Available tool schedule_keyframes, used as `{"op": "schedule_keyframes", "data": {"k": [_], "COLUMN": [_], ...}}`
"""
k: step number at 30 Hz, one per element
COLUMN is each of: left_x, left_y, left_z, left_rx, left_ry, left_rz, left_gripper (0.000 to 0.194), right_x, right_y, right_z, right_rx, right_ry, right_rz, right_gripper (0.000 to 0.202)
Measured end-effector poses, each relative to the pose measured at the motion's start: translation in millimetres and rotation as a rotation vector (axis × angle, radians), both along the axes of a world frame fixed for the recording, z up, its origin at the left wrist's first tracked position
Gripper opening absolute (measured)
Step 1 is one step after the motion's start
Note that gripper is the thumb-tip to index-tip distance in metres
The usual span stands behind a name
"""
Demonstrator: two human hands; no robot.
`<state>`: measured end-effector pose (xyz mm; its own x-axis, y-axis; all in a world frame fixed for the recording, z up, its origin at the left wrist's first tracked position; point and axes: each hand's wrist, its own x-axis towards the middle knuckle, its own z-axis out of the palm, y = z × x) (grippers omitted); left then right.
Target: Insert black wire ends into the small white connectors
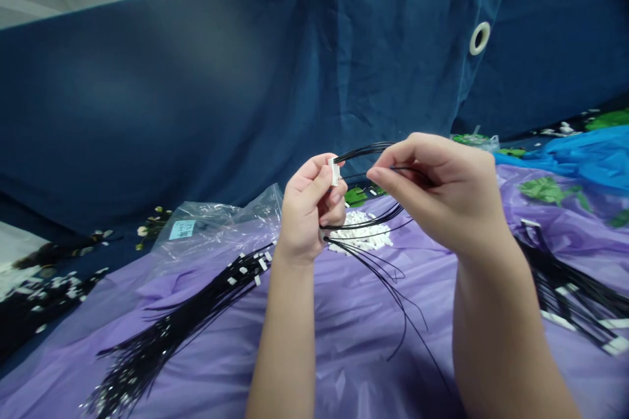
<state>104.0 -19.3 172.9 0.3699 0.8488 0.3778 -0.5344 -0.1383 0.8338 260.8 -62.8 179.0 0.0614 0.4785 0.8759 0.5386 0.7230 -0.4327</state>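
Raised over the purple sheet, my left hand (pixel 314 206) pinches a small white connector (pixel 335 172) between thumb and fingers. Several black wires (pixel 366 150) run out of the connector toward the right. More black wires (pixel 388 278) pass through the lower fingers of that hand and hang down. To the right, my right hand (pixel 432 190) pinches a single thin black wire (pixel 356 175) between thumb and forefinger, a short way from the connector. Whether that wire's end sits inside the connector I cannot tell. Behind the hands lies a pile of white connectors (pixel 363 234).
A purple plastic sheet (pixel 216 366) covers the work surface. Bundled black wires with white ends (pixel 196 308) lie left, finished-looking harnesses (pixel 574 281) right. A clear labelled bag (pixel 221 222) is behind left. A blue bag (pixel 580 157) lies far right, and a blue curtain (pixel 221 91) hangs behind.
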Motion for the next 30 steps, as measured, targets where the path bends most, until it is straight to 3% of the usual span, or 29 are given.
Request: {"op": "schedule_keyframes", "data": {"k": [7, 11, 15, 23, 27, 30], "left_x": [-1.8, -0.7, 3.0, 4.4, 8.0, 13.1], "left_y": [0.2, 1.8, 3.9, 9.6, 11.2, 14.7], "left_z": [1.0, 1.5, -0.5, -7.4, -9.9, -11.9], "left_rx": [-0.042, -0.064, -0.025, 0.039, 0.073, 0.045], "left_ry": [0.038, 0.068, 0.077, 0.132, 0.155, 0.119], "left_rz": [0.012, 0.043, 0.125, 0.201, 0.195, 0.228], "left_gripper": [0.015, 0.016, 0.015, 0.014, 0.014, 0.015], "right_x": [1.3, -3.0, -10.5, -14.3, -8.9, -9.4], "right_y": [-4.1, -2.4, 7.3, 18.9, 23.2, 24.1], "right_z": [4.0, 1.9, -3.6, -8.9, -10.8, -10.3], "right_rx": [0.09, 0.051, -0.059, -0.129, -0.174, -0.128], "right_ry": [-0.26, -0.353, -0.362, -0.333, -0.309, -0.26], "right_rz": [-0.069, -0.161, -0.196, -0.1, -0.043, -0.109], "right_gripper": [0.013, 0.012, 0.015, 0.022, 0.02, 0.01]}}
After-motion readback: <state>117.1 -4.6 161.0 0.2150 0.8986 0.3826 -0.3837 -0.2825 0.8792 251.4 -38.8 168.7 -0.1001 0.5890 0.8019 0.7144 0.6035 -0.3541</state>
